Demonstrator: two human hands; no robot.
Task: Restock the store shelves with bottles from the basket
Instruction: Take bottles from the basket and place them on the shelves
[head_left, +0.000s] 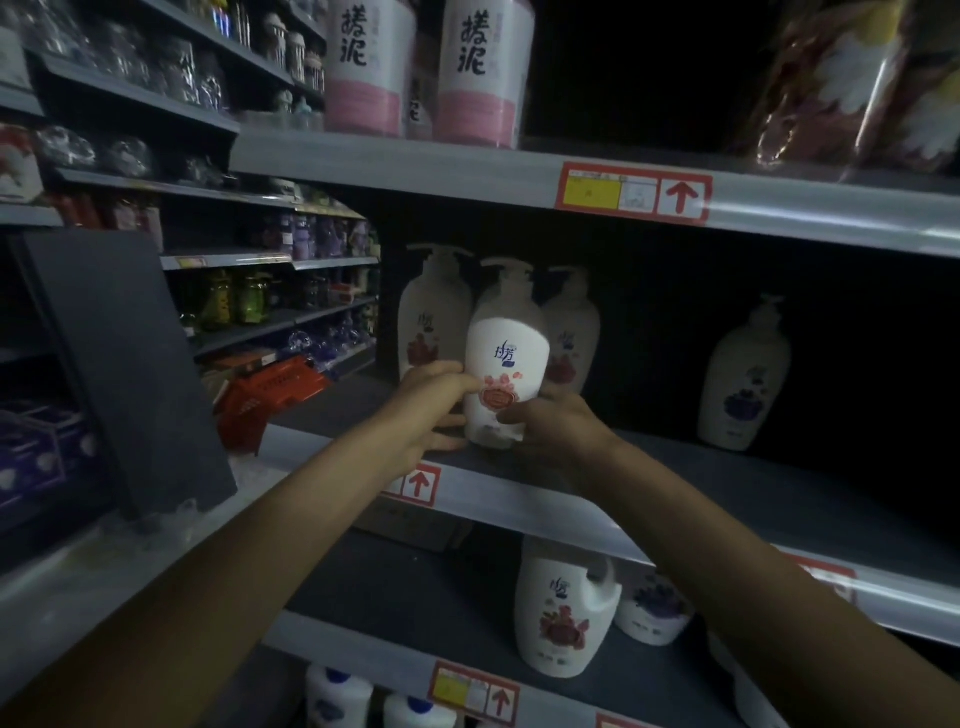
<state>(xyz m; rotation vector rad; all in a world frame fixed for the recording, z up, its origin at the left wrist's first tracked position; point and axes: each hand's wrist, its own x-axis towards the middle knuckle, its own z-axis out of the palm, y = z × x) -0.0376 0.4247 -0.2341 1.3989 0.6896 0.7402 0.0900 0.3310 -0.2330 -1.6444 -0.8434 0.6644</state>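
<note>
A white pump bottle with a red flower label stood upright at the shelf front, before two matching bottles.

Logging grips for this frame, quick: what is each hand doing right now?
Left hand: closed on the pump bottle, gripping its left side.
Right hand: closed on the same bottle, low on its right side.

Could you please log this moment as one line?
left hand, right hand: hold pump bottle | upright at middle shelf front
</note>
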